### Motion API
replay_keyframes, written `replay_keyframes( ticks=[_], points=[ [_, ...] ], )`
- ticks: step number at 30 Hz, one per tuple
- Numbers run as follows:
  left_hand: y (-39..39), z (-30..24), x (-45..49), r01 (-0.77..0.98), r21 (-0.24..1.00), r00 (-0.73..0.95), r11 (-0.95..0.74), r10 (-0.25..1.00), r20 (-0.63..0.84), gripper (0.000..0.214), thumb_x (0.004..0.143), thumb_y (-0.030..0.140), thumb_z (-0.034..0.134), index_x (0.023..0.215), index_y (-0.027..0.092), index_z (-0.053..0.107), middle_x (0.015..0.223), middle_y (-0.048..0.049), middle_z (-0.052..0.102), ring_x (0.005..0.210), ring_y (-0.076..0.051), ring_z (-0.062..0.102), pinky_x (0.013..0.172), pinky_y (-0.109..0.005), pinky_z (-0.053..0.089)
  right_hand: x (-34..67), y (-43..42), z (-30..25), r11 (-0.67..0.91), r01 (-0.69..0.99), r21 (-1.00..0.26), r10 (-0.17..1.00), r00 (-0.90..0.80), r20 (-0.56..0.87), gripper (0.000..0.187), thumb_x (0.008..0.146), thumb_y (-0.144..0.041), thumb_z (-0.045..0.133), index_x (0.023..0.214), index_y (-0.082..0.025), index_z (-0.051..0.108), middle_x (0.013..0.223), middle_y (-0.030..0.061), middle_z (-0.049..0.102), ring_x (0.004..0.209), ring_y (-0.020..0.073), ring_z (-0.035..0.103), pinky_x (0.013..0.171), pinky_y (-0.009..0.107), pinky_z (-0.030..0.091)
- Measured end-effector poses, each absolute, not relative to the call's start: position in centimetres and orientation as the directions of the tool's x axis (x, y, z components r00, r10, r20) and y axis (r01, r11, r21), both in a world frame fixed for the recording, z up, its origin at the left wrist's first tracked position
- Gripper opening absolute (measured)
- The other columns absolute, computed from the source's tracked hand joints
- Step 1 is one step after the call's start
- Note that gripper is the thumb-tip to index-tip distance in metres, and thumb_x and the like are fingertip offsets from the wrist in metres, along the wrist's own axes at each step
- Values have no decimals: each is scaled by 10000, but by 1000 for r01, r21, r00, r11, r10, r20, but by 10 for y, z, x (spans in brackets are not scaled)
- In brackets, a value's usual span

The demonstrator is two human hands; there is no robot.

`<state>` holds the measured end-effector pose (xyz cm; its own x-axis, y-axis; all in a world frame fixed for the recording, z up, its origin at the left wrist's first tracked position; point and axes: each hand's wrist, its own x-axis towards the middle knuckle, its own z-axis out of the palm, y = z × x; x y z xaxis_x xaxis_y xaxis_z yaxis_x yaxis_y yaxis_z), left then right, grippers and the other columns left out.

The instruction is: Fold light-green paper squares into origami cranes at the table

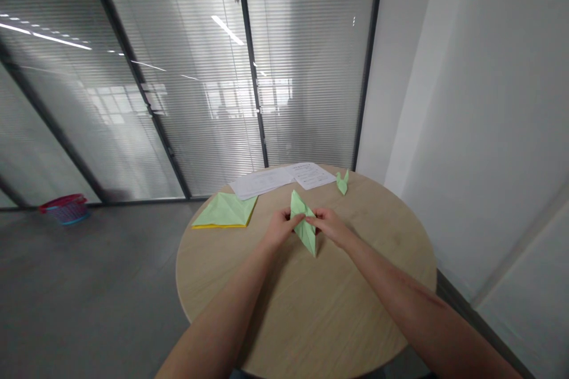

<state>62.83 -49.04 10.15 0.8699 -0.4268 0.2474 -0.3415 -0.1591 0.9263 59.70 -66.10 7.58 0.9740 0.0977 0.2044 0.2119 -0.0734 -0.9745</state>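
Between my two hands is a folded piece of light green origami paper [304,235], long and pointed at its far and near ends. My left hand [283,226] grips its left side, the thumb lying across the front. On the right side my right hand [328,225] pinches it with thumb and fingers. Both thumbs come close together at the middle of the paper. The fingers behind the paper are partly hidden. The folded paper is held over the middle of the round wooden table [355,302].
A small green folded paper figure [342,182] stands at the back right. Printed white sheets [311,176] lie along the far edge. At the left rests a stack of green and yellow paper [226,211]. A red and blue basket [66,209] sits on the floor near the glass partition.
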Motion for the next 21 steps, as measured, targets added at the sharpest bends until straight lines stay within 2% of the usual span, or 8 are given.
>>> replay_keyframes(
  ticks=[8, 12, 18, 21],
  points=[
    [-491, 104, 626, -311, 943, 904, -122, -344, 254, 350, 692, 449, 666, 700, 100, 678, 664, -63, 654, 571, -153, 527, 529, -251, 374, 594, -658, 76, -172, 216, -961, 212, 961, 178, 235, 737, -368, 651, 794, -140, 645, 625, -4, 582, 492, 96, 485, 489, 216, 388],
    [-492, 105, 624, -316, 943, 912, -101, -304, 273, 346, 682, 452, 674, 665, 107, 661, 617, -46, 626, 542, -137, 497, 509, -246, 361, 593, -657, 75, -192, 246, -950, 279, 942, 187, 231, 729, -330, 664, 865, -144, 655, 681, 2, 611, 526, 95, 497, 507, 215, 385],
    [-489, 102, 631, -301, 951, 937, -62, -202, 284, 321, 680, 419, 679, 720, 101, 671, 669, -56, 643, 562, -147, 523, 521, -251, 392, 593, -656, 73, -177, 228, -958, 332, 930, 160, 214, 710, -269, 671, 884, -152, 630, 707, 7, 615, 525, 97, 504, 472, 207, 372],
    [-488, 101, 633, -312, 949, 933, -52, -206, 295, 314, 678, 409, 685, 754, 105, 681, 709, -64, 662, 591, -161, 551, 545, -259, 411, 593, -655, 73, -165, 221, -961, 356, 922, 151, 254, 708, -284, 688, 917, -151, 632, 750, 19, 628, 552, 106, 521, 481, 210, 381]
  ],
)
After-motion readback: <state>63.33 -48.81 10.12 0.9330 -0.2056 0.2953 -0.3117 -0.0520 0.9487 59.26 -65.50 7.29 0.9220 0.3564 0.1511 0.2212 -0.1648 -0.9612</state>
